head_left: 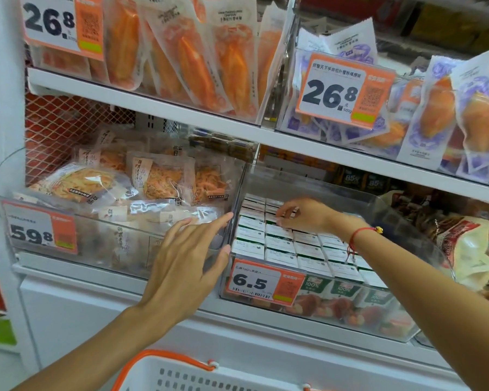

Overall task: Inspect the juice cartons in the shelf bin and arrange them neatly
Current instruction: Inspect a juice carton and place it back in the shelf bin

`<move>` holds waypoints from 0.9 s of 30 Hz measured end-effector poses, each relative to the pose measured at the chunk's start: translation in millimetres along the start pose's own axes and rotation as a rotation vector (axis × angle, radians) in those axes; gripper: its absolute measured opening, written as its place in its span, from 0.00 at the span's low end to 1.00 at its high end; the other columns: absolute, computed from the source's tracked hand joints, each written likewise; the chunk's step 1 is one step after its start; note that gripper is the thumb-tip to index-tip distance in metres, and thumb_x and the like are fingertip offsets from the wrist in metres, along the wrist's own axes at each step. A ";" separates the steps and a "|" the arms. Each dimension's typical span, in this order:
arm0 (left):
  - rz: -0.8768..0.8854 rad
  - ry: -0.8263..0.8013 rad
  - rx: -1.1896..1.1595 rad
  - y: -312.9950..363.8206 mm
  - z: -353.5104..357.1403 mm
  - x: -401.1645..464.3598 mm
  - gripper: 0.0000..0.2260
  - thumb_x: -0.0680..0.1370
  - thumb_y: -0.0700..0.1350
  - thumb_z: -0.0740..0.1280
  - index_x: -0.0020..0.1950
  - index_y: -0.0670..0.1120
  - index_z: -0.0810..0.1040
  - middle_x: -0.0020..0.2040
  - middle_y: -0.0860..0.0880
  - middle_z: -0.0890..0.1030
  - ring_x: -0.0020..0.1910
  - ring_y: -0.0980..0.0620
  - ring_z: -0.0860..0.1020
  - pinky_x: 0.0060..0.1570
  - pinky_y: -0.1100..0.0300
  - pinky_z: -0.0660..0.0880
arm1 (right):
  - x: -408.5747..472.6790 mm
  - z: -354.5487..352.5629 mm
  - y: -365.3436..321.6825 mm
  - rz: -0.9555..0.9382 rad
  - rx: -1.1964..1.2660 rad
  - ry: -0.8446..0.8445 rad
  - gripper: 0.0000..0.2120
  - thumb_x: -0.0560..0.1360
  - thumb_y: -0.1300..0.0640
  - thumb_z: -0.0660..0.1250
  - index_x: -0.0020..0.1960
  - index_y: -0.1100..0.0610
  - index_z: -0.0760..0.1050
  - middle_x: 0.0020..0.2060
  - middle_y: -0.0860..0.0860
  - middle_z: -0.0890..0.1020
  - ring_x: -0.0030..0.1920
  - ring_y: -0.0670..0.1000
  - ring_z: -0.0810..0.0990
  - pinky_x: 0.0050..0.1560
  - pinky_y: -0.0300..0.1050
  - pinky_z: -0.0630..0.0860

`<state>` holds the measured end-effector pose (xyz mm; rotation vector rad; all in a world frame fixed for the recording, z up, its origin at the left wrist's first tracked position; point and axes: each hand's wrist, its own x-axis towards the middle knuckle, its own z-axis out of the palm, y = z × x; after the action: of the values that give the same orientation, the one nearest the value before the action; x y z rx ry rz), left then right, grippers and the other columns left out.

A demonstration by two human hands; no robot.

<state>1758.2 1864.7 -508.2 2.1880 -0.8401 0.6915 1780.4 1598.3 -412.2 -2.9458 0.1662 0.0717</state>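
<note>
Clear plastic forms the bin (407, 218) on the lower shelf, and the juice cartons (294, 244) stand upright inside it, packed in tidy rows with their flat white tops facing up. The rows run from the front wall back into the shelf; green and fruit-printed fronts show through the front wall beside an orange price tag (261, 282) reading 6.5.

The right hand (302, 215) reaches over the cartons from the right, fingers curled down onto the tops toward the back rows; whether it pinches one or only touches cannot be told. A red string bracelet (356, 238) sits on that wrist.

The left hand (187, 255) is spread wide with straight fingers, holding nothing. Its forefinger lies along the bin's left wall and its thumb tip sits at the front left corner, just left of the cartons.

Packets of shredded snack (119, 184) fill the neighbouring bin to the left. A white basket with an orange handle (175, 359) shows at the bottom edge.
</note>
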 end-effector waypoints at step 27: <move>0.004 0.013 -0.017 6.5 -4.1 2.4 0.22 0.79 0.54 0.58 0.72 0.52 0.69 0.60 0.55 0.80 0.60 0.55 0.73 0.68 0.62 0.56 | -30.8 0.9 5.3 -0.180 -0.024 0.306 0.19 0.81 0.52 0.62 0.69 0.59 0.68 0.62 0.57 0.78 0.58 0.55 0.77 0.52 0.43 0.72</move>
<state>1754.1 1863.3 -501.4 2.1651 -0.8410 0.6982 1749.2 1596.6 -412.3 -2.9632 -0.0584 -0.4061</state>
